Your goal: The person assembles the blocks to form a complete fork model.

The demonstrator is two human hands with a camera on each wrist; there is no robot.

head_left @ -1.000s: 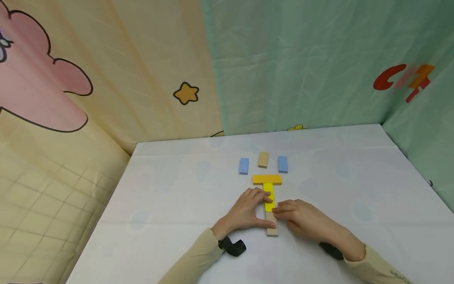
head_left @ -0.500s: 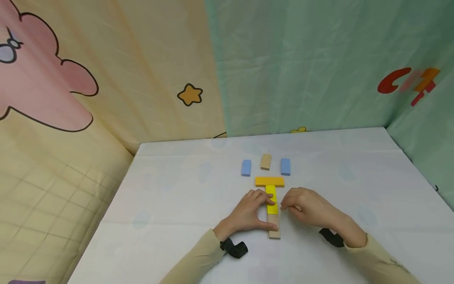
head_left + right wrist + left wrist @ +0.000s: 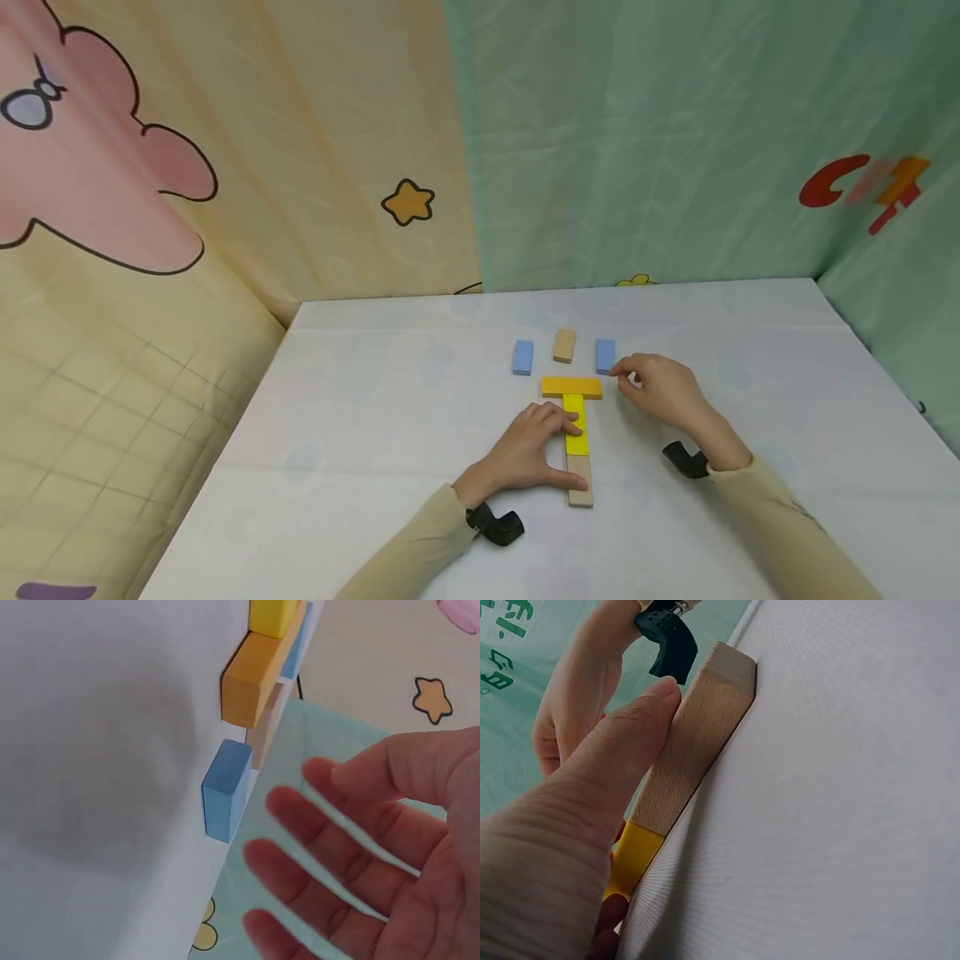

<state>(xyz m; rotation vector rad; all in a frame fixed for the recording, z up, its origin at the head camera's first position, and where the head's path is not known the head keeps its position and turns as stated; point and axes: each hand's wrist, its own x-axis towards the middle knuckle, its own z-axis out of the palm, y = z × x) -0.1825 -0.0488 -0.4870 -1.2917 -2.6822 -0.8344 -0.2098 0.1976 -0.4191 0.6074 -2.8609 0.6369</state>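
My left hand rests over a line of blocks, thumb on the plain wooden block and fingertips on the bright yellow block. In the left wrist view the thumb lies along the wooden block, which meets the yellow block end to end. Across the far end of the line lies an orange-yellow block, forming a T. My right hand holds nothing; its fingers are loosely bent beside the right blue block, with a gap between them in the right wrist view.
Another blue block and a short wooden block lie beyond the T. They stand on a white-covered table. Printed curtains hang behind the table and along its sides.
My right hand has moved from beside the yellow block, away from me, to near the right blue block. The left hand and the blocks stay in place; the head view shifts slightly.
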